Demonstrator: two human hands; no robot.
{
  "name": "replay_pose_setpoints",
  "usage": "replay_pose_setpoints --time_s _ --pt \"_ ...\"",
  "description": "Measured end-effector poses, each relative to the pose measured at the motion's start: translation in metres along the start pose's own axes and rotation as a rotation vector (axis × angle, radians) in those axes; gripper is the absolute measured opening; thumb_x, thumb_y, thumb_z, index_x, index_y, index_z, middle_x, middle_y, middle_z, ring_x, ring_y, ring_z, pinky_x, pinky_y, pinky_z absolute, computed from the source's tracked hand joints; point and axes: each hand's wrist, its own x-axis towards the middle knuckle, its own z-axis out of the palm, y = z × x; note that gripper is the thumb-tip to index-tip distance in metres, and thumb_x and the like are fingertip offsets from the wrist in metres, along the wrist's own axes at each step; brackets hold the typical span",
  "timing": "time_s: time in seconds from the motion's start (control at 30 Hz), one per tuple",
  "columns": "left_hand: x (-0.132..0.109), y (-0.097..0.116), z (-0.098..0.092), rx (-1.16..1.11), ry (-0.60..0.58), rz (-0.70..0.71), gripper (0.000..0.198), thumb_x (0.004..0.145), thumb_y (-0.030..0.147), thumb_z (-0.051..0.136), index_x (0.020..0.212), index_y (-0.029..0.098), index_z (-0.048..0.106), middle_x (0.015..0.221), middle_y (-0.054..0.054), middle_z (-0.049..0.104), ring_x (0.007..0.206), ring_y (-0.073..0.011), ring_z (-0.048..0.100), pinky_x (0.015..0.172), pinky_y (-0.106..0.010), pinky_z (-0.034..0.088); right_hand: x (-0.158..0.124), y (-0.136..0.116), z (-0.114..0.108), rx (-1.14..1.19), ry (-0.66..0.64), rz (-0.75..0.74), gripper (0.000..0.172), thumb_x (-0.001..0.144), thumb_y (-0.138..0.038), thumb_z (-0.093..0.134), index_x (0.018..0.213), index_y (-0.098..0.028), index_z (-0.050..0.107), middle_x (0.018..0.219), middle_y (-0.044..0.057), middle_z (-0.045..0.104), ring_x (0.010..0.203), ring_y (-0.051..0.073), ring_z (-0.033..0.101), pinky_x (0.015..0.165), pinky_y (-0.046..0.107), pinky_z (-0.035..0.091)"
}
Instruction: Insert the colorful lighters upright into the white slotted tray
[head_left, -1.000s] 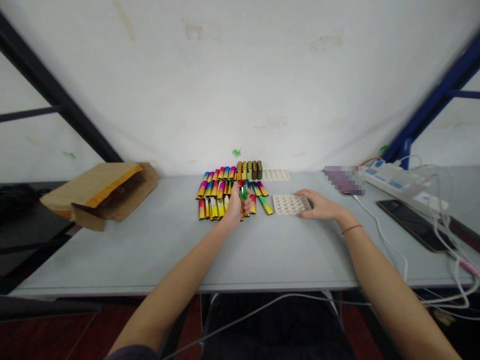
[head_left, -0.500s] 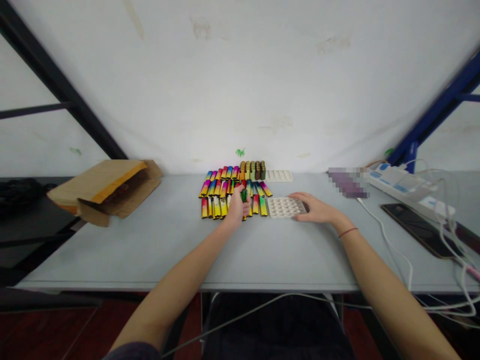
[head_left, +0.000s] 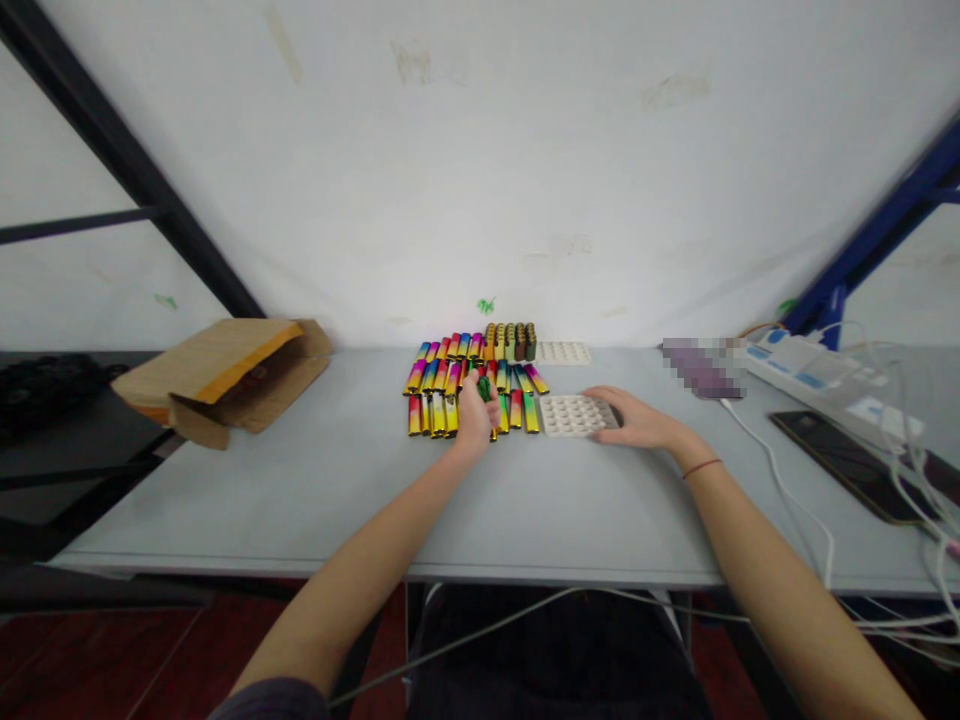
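At ten o'clock from the hands, a torn cardboard box (head_left: 225, 375) lies on the pale grey table (head_left: 300, 510). Next come tight rows of rainbow-gradient metallic lighters (head_left: 431, 412), where the left hand (head_left: 475, 420) has its fingers closed around a green lighter (head_left: 485, 388), only its end showing above the knuckles. The right hand (head_left: 637, 420) lies open, fingertips on the edge of a white dimpled tray (head_left: 574, 415), with a second tray (head_left: 562, 352) at twelve o'clock. Further right sit a power strip (head_left: 806, 368) at two o'clock and a dark phone (head_left: 840, 462) at three.
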Motion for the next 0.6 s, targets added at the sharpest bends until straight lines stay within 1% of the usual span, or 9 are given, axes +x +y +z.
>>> replay_pose_setpoints --time_s 0.07,0.23,0.3,0.37,0.43,0.5,0.53,0.6 --pt "-0.001 0.0 0.0 0.001 -0.004 -0.003 0.05 0.096 0.061 0.044 0.064 0.023 0.036 0.047 0.009 0.02 0.037 -0.0067 0.017 0.038 -0.018 0.014 0.0 -0.001 -0.001 -0.003 -0.001 0.001 0.07 0.077 -0.04 0.077 0.141 -0.016 0.063 0.146 0.019 0.066 0.134 0.038 0.063 0.117 0.056 0.047" --pt "-0.002 0.002 0.001 0.011 0.018 -0.05 0.042 0.099 0.045 0.031 0.064 0.024 0.035 0.046 0.008 0.02 0.036 -0.0078 0.016 0.037 -0.018 0.012 0.001 -0.001 0.0 -0.012 0.004 0.003 0.07 0.077 -0.041 0.078 0.142 -0.018 0.063 0.146 0.018 0.066 0.134 0.039 0.063 0.117 0.058 0.047" --pt "-0.001 0.002 0.002 0.01 0.019 -0.072 0.042 0.099 0.047 0.033 0.064 0.024 0.036 0.046 0.009 0.019 0.036 -0.0077 0.015 0.037 -0.018 0.012 0.0 0.0 0.001 -0.009 -0.004 0.02 0.071 0.077 -0.041 0.078 0.143 -0.017 0.063 0.148 0.018 0.065 0.136 0.039 0.062 0.118 0.057 0.046" --pt "0.0 0.001 0.003 0.005 0.0 -0.067 0.045 0.098 0.056 0.039 0.067 0.024 0.038 0.046 0.01 0.021 0.036 -0.0072 0.018 0.037 -0.018 0.014 -0.001 0.001 0.001 0.002 -0.003 0.07 0.077 0.077 -0.044 0.08 0.146 -0.016 0.06 0.151 0.019 0.062 0.139 0.039 0.06 0.12 0.057 0.045" --pt "0.002 0.0 0.004 0.002 -0.045 -0.024 0.046 0.097 0.063 0.043 0.073 0.023 0.043 0.048 0.01 0.026 0.037 -0.0073 0.023 0.038 -0.018 0.019 -0.003 0.003 0.001 0.022 0.01 0.146 0.088 0.074 -0.048 0.084 0.151 -0.014 0.056 0.157 0.022 0.057 0.143 0.041 0.057 0.122 0.057 0.043" --pt "0.005 -0.002 0.006 0.016 -0.093 0.062 0.041 0.098 0.061 0.045 0.082 0.023 0.046 0.051 0.009 0.035 0.039 -0.0079 0.031 0.039 -0.017 0.026 -0.005 0.005 -0.001 0.045 0.016 0.197 0.097 0.071 -0.052 0.087 0.153 -0.013 0.053 0.161 0.023 0.052 0.147 0.042 0.053 0.124 0.058 0.039" --pt "0.007 -0.003 0.007 0.036 -0.111 0.114 0.037 0.099 0.058 0.047 0.086 0.024 0.047 0.054 0.009 0.041 0.041 -0.0084 0.037 0.041 -0.017 0.031 -0.006 0.007 -0.001 0.057 0.011 0.202 0.097 0.07 -0.052 0.088 0.152 -0.013 0.054 0.162 0.024 0.051 0.148 0.043 0.051 0.126 0.059 0.037" --pt "0.011 -0.007 0.01 0.115 -0.151 0.212 0.029 0.099 0.053 0.052 0.094 0.024 0.049 0.064 0.007 0.053 0.05 -0.0101 0.052 0.047 -0.019 0.043 -0.006 0.01 -0.002 0.08 -0.002 0.187 0.093 0.07 -0.051 0.089 0.148 -0.012 0.057 0.163 0.024 0.049 0.15 0.042 0.048 0.128 0.058 0.033"
